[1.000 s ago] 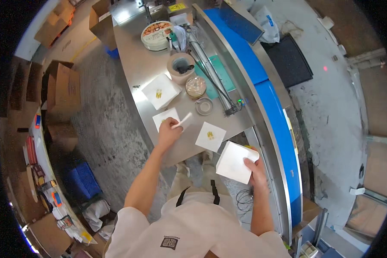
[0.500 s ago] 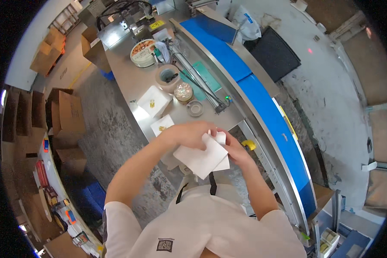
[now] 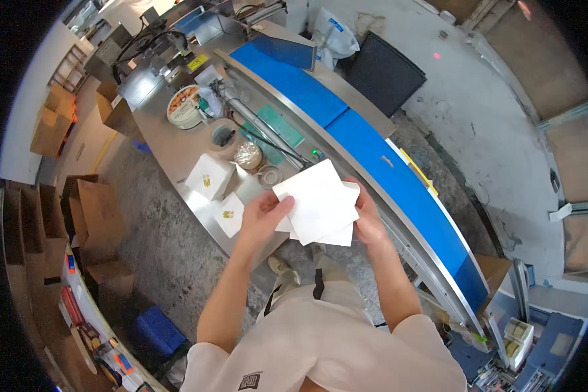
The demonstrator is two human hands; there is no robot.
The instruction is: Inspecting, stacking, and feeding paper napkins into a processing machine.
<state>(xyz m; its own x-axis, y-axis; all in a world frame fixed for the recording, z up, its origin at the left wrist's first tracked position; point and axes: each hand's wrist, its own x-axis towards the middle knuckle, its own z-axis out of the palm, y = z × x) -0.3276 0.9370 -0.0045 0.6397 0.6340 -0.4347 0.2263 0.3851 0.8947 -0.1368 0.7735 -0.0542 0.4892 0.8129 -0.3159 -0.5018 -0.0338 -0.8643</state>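
Note:
Several white square cards (image 3: 315, 201) overlap at uneven angles in front of me, fanned a little apart. My left hand (image 3: 265, 221) is closed on their left edge, thumb on top. Along the right edge my right hand (image 3: 370, 221) grips them too, with most of its fingers hidden behind the cards. Left of the cards, on the metal table (image 3: 170, 140), lies a white stack (image 3: 208, 175) with a small gold mark. A smaller white card (image 3: 229, 214) with a similar gold mark lies nearer my left hand.
Beyond the cards stand a roll of tape (image 3: 223, 136), a jar-like round container (image 3: 248, 155) and a round tub (image 3: 185, 107). A metal bar (image 3: 268, 130) crosses a green mat (image 3: 282, 124). The blue conveyor belt (image 3: 398, 176) curves along the right; cardboard boxes (image 3: 95, 212) stand at left.
My hands have moved apart to opposite edges of the white cards, which now lie flatter and higher in view. My left hand no longer covers them. The whole view has shifted.

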